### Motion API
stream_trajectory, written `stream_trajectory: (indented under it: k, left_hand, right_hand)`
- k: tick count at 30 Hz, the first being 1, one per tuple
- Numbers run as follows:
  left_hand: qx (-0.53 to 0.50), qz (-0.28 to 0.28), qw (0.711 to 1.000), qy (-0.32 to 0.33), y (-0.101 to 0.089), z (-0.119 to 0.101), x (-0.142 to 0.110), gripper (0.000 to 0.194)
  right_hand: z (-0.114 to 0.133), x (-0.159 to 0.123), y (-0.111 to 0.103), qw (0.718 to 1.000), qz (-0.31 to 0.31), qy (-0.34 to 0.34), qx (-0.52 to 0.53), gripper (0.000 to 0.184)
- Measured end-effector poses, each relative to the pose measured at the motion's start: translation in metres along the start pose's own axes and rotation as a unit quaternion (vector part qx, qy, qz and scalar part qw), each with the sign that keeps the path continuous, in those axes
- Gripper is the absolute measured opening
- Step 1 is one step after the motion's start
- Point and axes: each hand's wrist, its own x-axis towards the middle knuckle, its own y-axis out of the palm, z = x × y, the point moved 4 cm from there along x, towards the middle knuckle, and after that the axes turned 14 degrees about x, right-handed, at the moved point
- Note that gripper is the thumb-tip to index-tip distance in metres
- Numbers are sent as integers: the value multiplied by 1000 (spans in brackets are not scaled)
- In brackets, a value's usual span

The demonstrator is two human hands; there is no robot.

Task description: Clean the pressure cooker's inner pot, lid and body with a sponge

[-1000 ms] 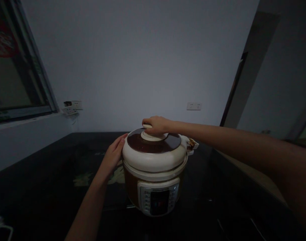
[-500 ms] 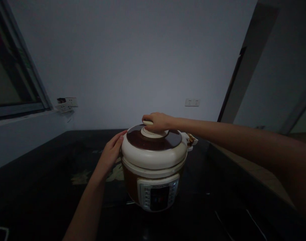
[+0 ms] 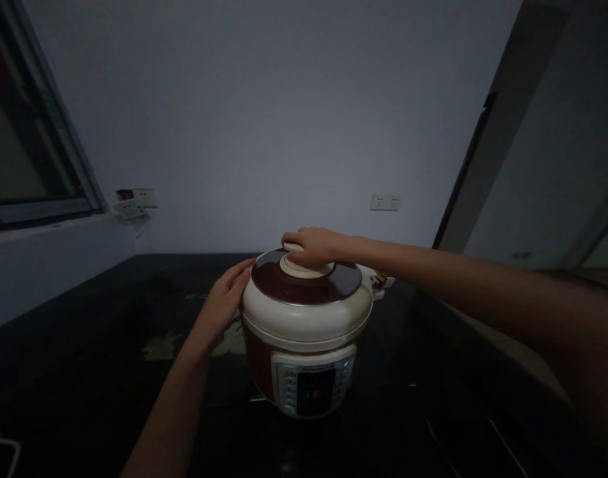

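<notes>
An electric pressure cooker (image 3: 258, 368) with a brown body and a control panel (image 3: 314, 392) stands upright in front of me. Its cream lid (image 3: 304, 317) with a dark brown top sits down on the body, and only a thin seam shows between them. My right hand (image 3: 311, 245) is wrapped round the cream handle (image 3: 304, 269) on top of the lid. Against the lid's left side lies my left hand (image 3: 229, 289), fingers stretched along the rim; the fingertips are partly hidden behind it.
The cooker stands on a glossy black table (image 3: 383, 425) with a pale flower pattern. A wall socket (image 3: 385, 202) is behind it, more sockets (image 3: 135, 202) hang at the left near the window (image 3: 30, 133). A white cable (image 3: 5, 445) lies at bottom left.
The gap between lid and body has narrowed; the lid has come down at the front. Both hands keep their places on it. The view has shifted slightly.
</notes>
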Motion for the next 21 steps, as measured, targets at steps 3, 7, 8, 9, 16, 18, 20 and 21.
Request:
stream_trajectory:
  k: [3,7,8,9,16,18,20,21]
  left_hand:
    - [33,-12,999,13,1,0,1,61]
    - [80,-33,996,33,1,2,2,59]
    - [82,-33,996,33,1,3,3,59]
    - [81,-33,996,33,1,3,3,59]
    - [50,-36,998,8,2,-1,1,56]
    - [33,-52,998,-2,2,-3,0,53]
    - [24,-55,998,-8,2,-4,-1,53]
    - [22,-51,998,-8,3,-4,-1,53]
  right_hand:
    - [3,-2,-1,999,-2,24,-22,46]
    - [12,-4,3,997,-40,54,-36,50]
    - [14,-5,5,996,-58,61,-37,51]
    - [16,-6,7,994,-78,69,-37,52]
    - [15,-7,13,985,-153,67,-44,50]
    - [14,-8,13,985,-158,54,-47,49]
    - [13,-8,12,985,-160,45,-49,48]
    - [13,-8,12,985,-161,43,-49,48]
